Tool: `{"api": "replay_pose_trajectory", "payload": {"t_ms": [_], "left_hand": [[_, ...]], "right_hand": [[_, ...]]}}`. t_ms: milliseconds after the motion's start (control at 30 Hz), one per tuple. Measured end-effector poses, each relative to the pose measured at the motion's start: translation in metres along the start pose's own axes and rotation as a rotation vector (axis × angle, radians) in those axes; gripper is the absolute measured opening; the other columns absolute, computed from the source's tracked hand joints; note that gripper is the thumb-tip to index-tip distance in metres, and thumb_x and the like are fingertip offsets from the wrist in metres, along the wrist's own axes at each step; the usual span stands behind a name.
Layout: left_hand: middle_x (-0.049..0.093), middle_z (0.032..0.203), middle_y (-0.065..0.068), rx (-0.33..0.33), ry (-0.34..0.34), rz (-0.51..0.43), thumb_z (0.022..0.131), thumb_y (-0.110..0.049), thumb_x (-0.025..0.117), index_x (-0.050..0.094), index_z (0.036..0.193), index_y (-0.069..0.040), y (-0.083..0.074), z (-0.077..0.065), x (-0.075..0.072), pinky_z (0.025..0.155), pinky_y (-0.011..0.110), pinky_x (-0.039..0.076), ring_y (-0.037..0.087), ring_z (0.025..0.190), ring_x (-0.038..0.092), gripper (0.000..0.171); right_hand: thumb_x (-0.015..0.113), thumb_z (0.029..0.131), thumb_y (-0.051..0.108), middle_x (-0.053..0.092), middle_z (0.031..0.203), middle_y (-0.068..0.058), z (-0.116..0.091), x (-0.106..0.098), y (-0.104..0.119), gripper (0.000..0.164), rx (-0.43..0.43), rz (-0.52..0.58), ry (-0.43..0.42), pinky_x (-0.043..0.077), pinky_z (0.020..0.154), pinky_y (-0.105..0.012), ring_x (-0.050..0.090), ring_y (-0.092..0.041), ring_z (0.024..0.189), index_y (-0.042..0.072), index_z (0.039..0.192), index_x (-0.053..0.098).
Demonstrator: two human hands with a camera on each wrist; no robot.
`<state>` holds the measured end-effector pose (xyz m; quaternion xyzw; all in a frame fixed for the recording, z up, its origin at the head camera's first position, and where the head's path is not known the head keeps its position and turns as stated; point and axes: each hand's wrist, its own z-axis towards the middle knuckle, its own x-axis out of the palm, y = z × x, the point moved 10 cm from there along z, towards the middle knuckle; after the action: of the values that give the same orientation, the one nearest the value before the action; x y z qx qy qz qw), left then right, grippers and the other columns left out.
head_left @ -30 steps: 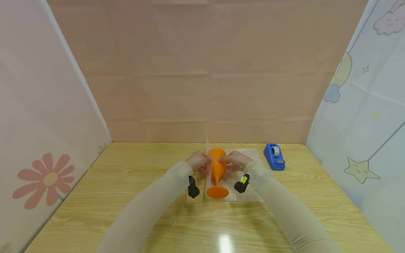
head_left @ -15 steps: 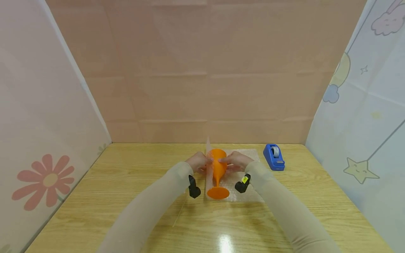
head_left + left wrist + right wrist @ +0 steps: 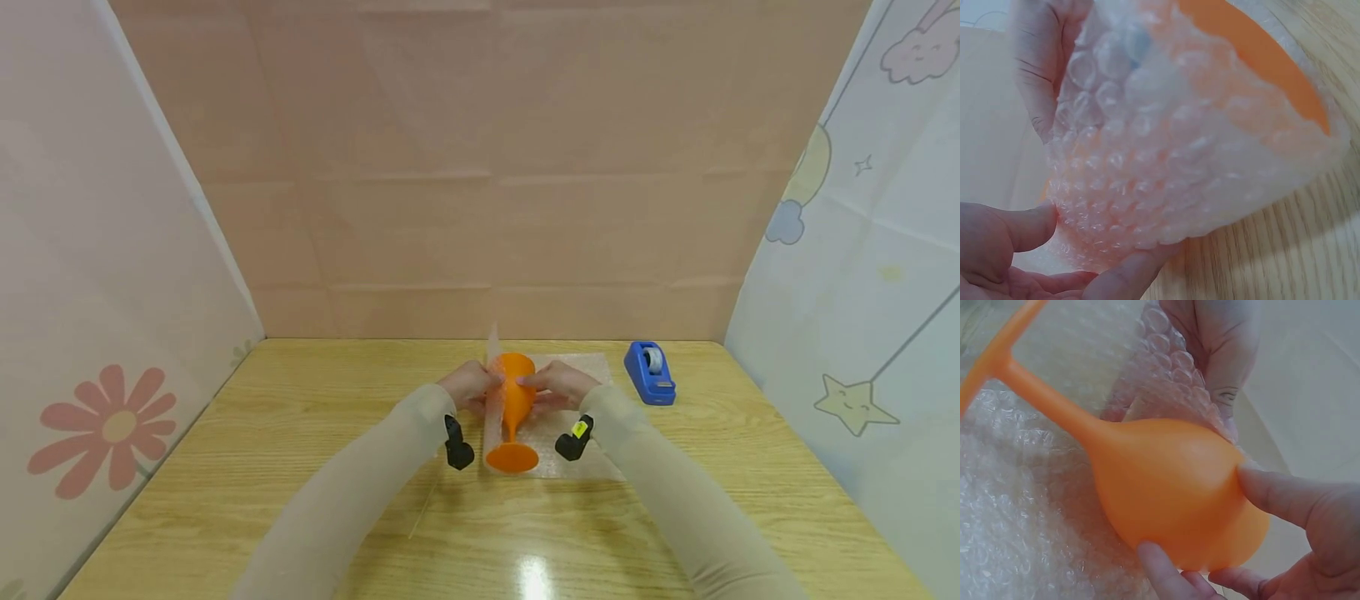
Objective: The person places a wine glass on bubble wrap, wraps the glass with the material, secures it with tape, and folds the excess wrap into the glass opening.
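In the curled right grip (image 3: 562, 382), the orange goblet (image 3: 516, 403) was held by its bowl; in the left grip (image 3: 465, 382), bubble wrap (image 3: 558, 433) was pinched, raised alongside!

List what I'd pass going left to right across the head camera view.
Pink flower print, left hand, orange goblet, right hand, blue tape dispenser, star print.

The head view is bright, white glare (image 3: 535, 577) spotting the tabletop (image 3: 225, 433); both wrist views look dim and soft.
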<state>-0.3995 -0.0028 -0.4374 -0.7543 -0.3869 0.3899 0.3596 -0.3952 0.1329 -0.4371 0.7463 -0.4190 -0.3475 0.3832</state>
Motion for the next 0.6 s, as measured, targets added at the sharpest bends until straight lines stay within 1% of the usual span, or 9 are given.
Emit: {"api": "replay_pose_trajectory", "payload": {"t_ms": [133, 267, 400, 600], "left_hand": [[0.065, 0.109, 0.014, 0.007, 0.002, -0.010, 0.101, -0.019, 0.053, 0.058, 0.121, 0.005, 0.001, 0.000, -0.004, 0.079, 0.037, 0.058, 0.023, 0.088, 0.067, 0.032], [0.065, 0.110, 0.015, 0.013, -0.004, -0.006, 0.100, -0.020, 0.053, 0.058, 0.120, 0.005, 0.001, -0.004, -0.009, 0.079, 0.038, 0.058, 0.025, 0.090, 0.068, 0.032], [0.064, 0.110, 0.014, 0.015, -0.023, 0.010, 0.100, -0.020, 0.055, 0.056, 0.122, 0.005, 0.000, -0.007, -0.014, 0.080, 0.038, 0.058, 0.025, 0.091, 0.067, 0.033], [0.063, 0.110, 0.013, -0.003, -0.055, 0.031, 0.098, -0.023, 0.058, 0.052, 0.123, 0.004, 0.000, -0.011, -0.019, 0.082, 0.037, 0.057, 0.024, 0.089, 0.065, 0.037]], "right_hand": [[0.058, 0.098, 0.018, 0.062, 0.116, -0.015, 0.001, 0.005, 0.001, 0.040, -0.011, 0.024, 0.017, 0.048, 0.099, -0.044, 0.065, -0.026, 0.100, -0.011, 0.126, 0.056], [0.058, 0.098, 0.018, 0.063, 0.112, -0.012, 0.001, 0.010, 0.002, 0.039, -0.024, 0.036, 0.029, 0.049, 0.098, -0.043, 0.064, -0.026, 0.099, -0.010, 0.126, 0.056], [0.057, 0.099, 0.018, 0.063, 0.110, -0.010, 0.003, 0.015, 0.002, 0.039, -0.041, 0.055, 0.047, 0.048, 0.099, -0.043, 0.063, -0.025, 0.100, -0.010, 0.126, 0.056], [0.055, 0.099, 0.017, 0.063, 0.109, -0.010, 0.007, 0.019, -0.003, 0.041, -0.050, 0.111, 0.075, 0.046, 0.101, -0.045, 0.061, -0.024, 0.100, -0.012, 0.129, 0.052]]}}
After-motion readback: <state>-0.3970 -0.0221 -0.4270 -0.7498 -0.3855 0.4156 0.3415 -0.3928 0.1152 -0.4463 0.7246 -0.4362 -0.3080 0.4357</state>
